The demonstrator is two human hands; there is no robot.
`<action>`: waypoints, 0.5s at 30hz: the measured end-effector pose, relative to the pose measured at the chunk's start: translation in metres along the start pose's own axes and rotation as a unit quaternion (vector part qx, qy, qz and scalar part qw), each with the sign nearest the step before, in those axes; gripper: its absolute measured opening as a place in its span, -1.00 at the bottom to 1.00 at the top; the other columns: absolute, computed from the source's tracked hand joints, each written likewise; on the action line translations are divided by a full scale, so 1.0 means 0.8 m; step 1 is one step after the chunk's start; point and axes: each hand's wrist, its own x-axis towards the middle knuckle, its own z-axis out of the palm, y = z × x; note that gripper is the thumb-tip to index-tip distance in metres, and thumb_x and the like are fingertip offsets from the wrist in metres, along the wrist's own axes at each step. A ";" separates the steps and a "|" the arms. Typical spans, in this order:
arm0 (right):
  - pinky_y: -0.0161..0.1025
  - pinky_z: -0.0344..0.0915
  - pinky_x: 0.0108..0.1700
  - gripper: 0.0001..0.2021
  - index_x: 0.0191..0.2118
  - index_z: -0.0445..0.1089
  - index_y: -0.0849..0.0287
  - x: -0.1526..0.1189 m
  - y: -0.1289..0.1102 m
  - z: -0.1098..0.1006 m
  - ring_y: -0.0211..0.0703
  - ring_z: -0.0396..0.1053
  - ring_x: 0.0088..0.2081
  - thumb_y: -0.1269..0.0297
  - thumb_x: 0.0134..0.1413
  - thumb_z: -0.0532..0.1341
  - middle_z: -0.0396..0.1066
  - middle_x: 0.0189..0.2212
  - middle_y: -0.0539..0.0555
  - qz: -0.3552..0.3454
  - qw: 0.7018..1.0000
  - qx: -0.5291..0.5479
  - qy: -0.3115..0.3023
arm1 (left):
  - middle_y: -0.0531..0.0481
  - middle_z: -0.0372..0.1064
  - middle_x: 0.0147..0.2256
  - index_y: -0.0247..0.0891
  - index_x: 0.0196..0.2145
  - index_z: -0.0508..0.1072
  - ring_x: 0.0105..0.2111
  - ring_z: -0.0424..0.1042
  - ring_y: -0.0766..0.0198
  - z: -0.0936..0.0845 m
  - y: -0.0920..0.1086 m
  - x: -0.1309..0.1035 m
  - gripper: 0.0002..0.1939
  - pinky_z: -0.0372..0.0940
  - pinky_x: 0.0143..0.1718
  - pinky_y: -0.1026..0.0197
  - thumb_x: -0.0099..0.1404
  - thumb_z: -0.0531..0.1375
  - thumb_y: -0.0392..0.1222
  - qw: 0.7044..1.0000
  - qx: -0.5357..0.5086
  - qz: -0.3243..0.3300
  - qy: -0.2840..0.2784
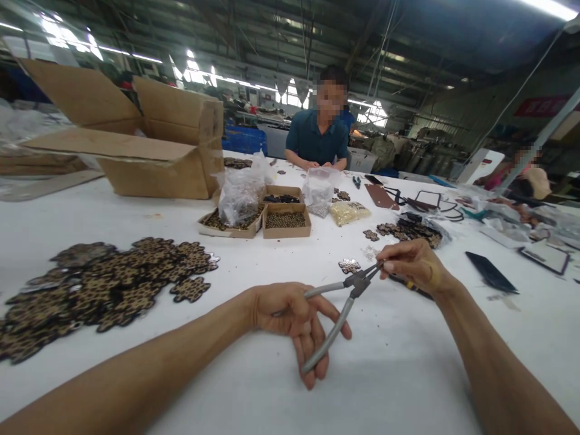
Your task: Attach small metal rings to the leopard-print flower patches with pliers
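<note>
My left hand [296, 314] holds a pair of grey-handled pliers [357, 285] above the white table, its fingers curled loosely about the spread handles. The slim jaws point up and to the right, toward my right hand [412, 263]. Thumb and forefinger of my right hand are pinched together at the jaw tips; what they hold is too small to make out. Just behind the jaws lies a patterned, flower-shaped patch [348, 265] with a shiny face. A tool with black and yellow handles [411, 285] lies partly hidden beneath my right hand.
A heap of leopard-patterned patches [122, 278] spreads over the left. Small boxes of brass-coloured pieces [285, 221] and plastic bags stand mid-table, near an open cardboard box [156, 175]. Across the table sits a co-worker [317, 139]. At right lie a dark flat piece [490, 272] and black frames.
</note>
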 end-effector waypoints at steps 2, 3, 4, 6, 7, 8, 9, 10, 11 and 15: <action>-0.15 0.47 -0.36 -0.69 -0.22 0.63 0.25 -0.002 -0.001 -0.003 -0.01 0.54 -0.43 0.18 -0.10 0.50 0.58 -0.48 0.17 -0.003 1.000 0.001 -0.012 | -0.33 0.56 -0.23 -0.43 0.18 0.36 -0.20 0.59 -0.23 0.001 0.001 0.001 -0.25 0.36 -0.09 -0.36 -0.04 0.04 -0.37 1.000 -0.001 -0.004 0.004; -0.15 0.47 -0.35 -0.70 -0.22 0.63 0.25 -0.002 0.000 -0.003 -0.01 0.55 -0.42 0.19 -0.08 0.49 0.59 -0.47 0.18 -0.005 1.000 0.001 -0.017 | -0.32 0.56 -0.22 -0.42 0.18 0.36 -0.19 0.58 -0.24 0.002 0.001 0.002 -0.23 0.36 -0.09 -0.36 -0.06 0.04 -0.38 1.000 0.001 -0.008 0.003; -0.15 0.48 -0.34 -0.71 -0.21 0.63 0.25 -0.002 0.001 -0.004 -0.01 0.55 -0.42 0.20 -0.07 0.48 0.59 -0.46 0.18 -0.008 1.000 0.000 -0.020 | -0.31 0.56 -0.22 -0.40 0.19 0.35 -0.17 0.58 -0.24 0.002 0.000 0.002 -0.21 0.37 -0.10 -0.36 -0.08 0.04 -0.39 1.000 0.003 -0.010 -0.001; -0.13 0.49 -0.31 -0.73 -0.21 0.63 0.25 -0.002 0.004 -0.004 -0.01 0.56 -0.41 0.22 -0.05 0.47 0.60 -0.43 0.19 -0.010 0.999 0.002 -0.033 | -0.29 0.57 -0.19 -0.36 0.21 0.34 -0.14 0.58 -0.22 0.000 -0.001 0.002 -0.17 0.39 -0.11 -0.31 -0.10 0.05 -0.40 1.000 0.011 -0.005 -0.014; -0.13 0.50 -0.30 -0.73 -0.21 0.63 0.25 -0.001 0.007 -0.004 -0.01 0.56 -0.40 0.23 -0.05 0.48 0.60 -0.43 0.19 -0.009 0.999 0.006 -0.042 | -0.28 0.57 -0.18 -0.33 0.22 0.33 -0.13 0.58 -0.21 0.000 -0.002 0.002 -0.16 0.41 -0.13 -0.28 -0.10 0.05 -0.41 1.000 0.016 0.001 -0.019; -0.14 0.50 -0.31 -0.74 -0.22 0.63 0.26 0.000 0.009 -0.004 -0.01 0.57 -0.41 0.24 -0.05 0.48 0.60 -0.42 0.19 -0.008 0.999 0.011 -0.052 | -0.27 0.57 -0.17 -0.30 0.23 0.33 -0.13 0.58 -0.20 -0.001 -0.003 0.002 -0.16 0.43 -0.15 -0.25 -0.10 0.07 -0.41 1.000 0.021 0.007 -0.020; -0.15 0.51 -0.32 -0.74 -0.22 0.63 0.26 0.000 0.010 -0.004 -0.01 0.57 -0.41 0.24 -0.05 0.48 0.60 -0.43 0.18 -0.005 0.998 0.014 -0.060 | -0.26 0.57 -0.16 -0.28 0.23 0.33 -0.12 0.58 -0.19 -0.001 -0.003 0.002 -0.15 0.44 -0.16 -0.22 -0.10 0.08 -0.42 0.999 0.025 0.011 -0.018; -0.16 0.51 -0.33 -0.74 -0.22 0.63 0.27 0.000 0.011 -0.004 -0.01 0.57 -0.41 0.25 -0.05 0.48 0.60 -0.43 0.19 -0.002 0.998 0.015 -0.066 | -0.25 0.57 -0.15 -0.26 0.23 0.33 -0.13 0.58 -0.18 0.001 -0.003 0.002 -0.15 0.45 -0.17 -0.20 -0.10 0.09 -0.43 0.999 0.027 0.014 -0.013; -0.17 0.51 -0.33 -0.74 -0.22 0.63 0.28 0.000 0.012 -0.004 -0.01 0.57 -0.41 0.26 -0.05 0.48 0.60 -0.42 0.19 0.000 0.998 0.014 -0.069 | -0.25 0.57 -0.15 -0.25 0.22 0.33 -0.13 0.58 -0.17 0.002 -0.003 0.002 -0.15 0.45 -0.17 -0.19 -0.10 0.09 -0.44 0.999 0.028 0.014 -0.006; -0.15 0.53 -0.32 -0.73 -0.20 0.63 0.29 -0.002 0.011 -0.007 0.02 0.58 -0.39 0.27 -0.05 0.48 0.60 -0.41 0.21 0.007 0.998 0.010 -0.064 | -0.23 0.58 -0.18 -0.28 0.15 0.40 -0.16 0.59 -0.15 0.014 0.000 0.001 -0.19 0.46 -0.15 -0.18 -0.14 0.09 -0.44 1.000 0.011 0.007 0.022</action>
